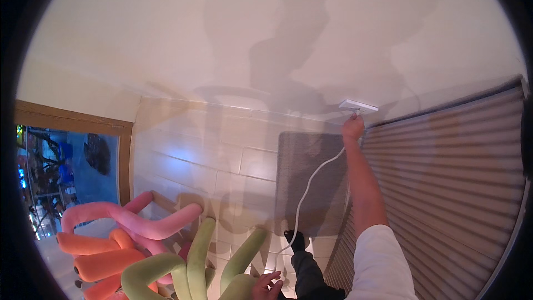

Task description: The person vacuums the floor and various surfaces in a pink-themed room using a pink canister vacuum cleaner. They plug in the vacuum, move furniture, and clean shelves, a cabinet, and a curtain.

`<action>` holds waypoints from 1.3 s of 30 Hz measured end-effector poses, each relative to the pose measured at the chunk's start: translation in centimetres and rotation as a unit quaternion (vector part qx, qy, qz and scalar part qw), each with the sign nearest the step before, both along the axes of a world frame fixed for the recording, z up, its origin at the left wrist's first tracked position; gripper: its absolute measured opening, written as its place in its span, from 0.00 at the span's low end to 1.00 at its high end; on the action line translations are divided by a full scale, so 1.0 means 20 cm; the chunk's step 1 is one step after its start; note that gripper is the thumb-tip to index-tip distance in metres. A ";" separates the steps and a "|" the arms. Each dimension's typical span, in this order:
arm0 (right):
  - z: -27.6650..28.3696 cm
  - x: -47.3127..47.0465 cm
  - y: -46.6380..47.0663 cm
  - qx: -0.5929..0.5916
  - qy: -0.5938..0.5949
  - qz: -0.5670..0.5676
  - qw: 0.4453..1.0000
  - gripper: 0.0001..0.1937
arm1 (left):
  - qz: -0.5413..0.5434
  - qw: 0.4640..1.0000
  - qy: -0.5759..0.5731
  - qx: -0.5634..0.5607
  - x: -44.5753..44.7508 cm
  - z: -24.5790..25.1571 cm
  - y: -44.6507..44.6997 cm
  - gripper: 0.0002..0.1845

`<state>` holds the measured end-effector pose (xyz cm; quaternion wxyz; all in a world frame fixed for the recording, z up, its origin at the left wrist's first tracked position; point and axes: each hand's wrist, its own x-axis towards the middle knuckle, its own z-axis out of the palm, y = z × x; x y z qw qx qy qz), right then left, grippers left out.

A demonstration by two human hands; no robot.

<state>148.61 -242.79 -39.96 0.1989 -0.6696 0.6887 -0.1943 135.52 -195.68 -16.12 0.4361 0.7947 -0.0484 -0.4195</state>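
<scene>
With the arm stretched out, my right hand (353,127) is closed on the end of a white cable at a white wall socket plate (359,106). The cable (300,200) hangs from that hand in a curve over the grey mat down to my left hand (267,286) at the bottom edge. My left hand's fingers are bent near the cable; whether they grip it cannot be told. Beside the left hand rise green padded tubes (241,258), with orange tubes (108,263) and pink tubes (137,221) farther left.
A grey mat (312,175) lies on the tiled floor (233,158), my foot (295,241) at its near edge. A pleated blind (441,175) runs along the right. At the left is a wooden-framed opening (125,162) with a blue-lit area beyond. Shadows fall on the pale wall (166,29).
</scene>
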 end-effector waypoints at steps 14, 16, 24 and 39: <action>0.11 -0.12 -0.14 0.044 0.097 0.189 0.976 0.16 | -0.037 0.981 -0.191 -0.012 0.01 -0.09 -0.06 0.14; 0.27 -0.16 -0.09 0.121 -0.025 0.196 0.973 0.19 | -0.085 0.969 -0.232 0.019 -0.01 -0.19 -0.05 0.18; 1.44 -0.41 0.58 0.463 -0.795 0.103 0.378 0.38 | -0.186 0.937 -0.279 0.096 -0.08 -0.17 -0.04 0.26; 2.71 -0.17 2.00 0.733 -0.622 0.252 0.109 0.39 | 0.128 0.800 -0.586 0.015 0.00 1.53 0.28 0.19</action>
